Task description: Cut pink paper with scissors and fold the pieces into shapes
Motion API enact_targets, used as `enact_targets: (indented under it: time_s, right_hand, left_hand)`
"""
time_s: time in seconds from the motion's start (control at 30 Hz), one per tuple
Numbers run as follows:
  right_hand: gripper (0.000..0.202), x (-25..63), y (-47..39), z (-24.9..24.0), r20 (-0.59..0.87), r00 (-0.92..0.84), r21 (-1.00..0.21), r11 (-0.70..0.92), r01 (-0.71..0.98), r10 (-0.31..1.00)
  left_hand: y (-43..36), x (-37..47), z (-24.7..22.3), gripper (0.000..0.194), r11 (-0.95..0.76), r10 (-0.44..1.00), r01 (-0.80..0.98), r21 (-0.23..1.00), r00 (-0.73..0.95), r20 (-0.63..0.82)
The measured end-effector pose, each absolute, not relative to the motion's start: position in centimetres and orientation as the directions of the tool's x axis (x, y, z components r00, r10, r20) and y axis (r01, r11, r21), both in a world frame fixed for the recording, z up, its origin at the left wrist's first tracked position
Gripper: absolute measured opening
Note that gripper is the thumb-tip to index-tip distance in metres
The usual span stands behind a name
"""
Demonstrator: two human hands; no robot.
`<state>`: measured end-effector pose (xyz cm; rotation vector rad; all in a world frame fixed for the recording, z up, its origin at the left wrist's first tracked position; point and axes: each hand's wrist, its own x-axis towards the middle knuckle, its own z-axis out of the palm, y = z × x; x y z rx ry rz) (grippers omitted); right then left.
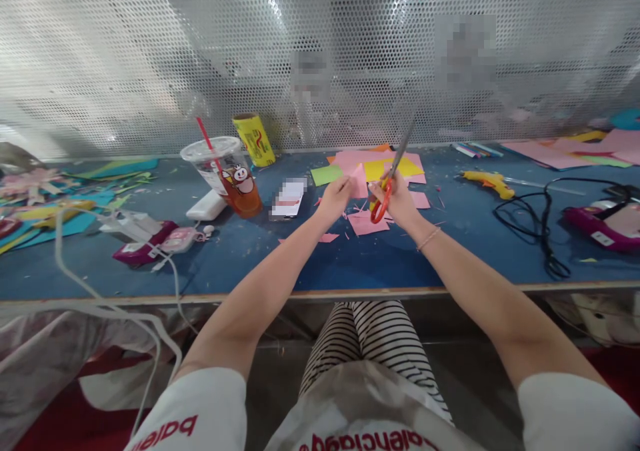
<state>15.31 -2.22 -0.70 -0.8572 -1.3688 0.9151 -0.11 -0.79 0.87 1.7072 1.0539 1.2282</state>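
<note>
Between my hands is a small piece of pink paper (359, 180), pinched at its left side by my left hand (337, 196). My right hand (399, 198) is closed around a pair of scissors (400, 150) with orange-red handles; the blades point up and away from me. Its fingertips come near the pink paper, but I cannot tell whether they touch it. Under and around the hands lie pink paper scraps (367, 223). Behind them is a loose pile of pink, yellow paper (413, 166) and green paper (326, 174).
Left of my hands stand a plastic drink cup (239, 184) with a red straw, a yellow can (255, 139) and a phone (289, 198). To the right lie a yellow glue gun (487, 183), a black cable (543, 228) and a purple power strip (600, 232). A perforated metal screen (370, 71) rises behind the table.
</note>
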Motion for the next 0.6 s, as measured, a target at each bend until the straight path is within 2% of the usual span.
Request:
enact_targets:
  time_s: [0.1,0.23,0.37,0.6]
  right_hand:
    - [0.049,15.6,-2.1,-0.3,0.467,0.049,-0.881,0.469,-0.061,0.883]
    - [0.044,16.1,-1.9,-0.3,0.483,0.069,-0.871,0.487,-0.067,0.873]
    - [0.036,15.8,-2.0,-0.5,0.411,0.068,-0.903,0.416,-0.111,0.909]
    - [0.036,15.6,-2.4,-0.3,0.348,0.048,-0.913,0.35,-0.209,0.936]
  left_hand:
    - [-1.3,0.3,0.8,0.034,-0.499,0.851,0.304,0.811,0.348,0.393]
    - [-2.1,0.6,0.8,0.035,-0.51,0.823,0.299,0.807,0.443,0.356]
    - [-2.7,0.7,1.1,0.031,-0.474,0.83,0.313,0.823,0.47,0.299]
    - [-2.5,0.7,0.9,0.029,-0.487,0.831,0.334,0.807,0.462,0.311]
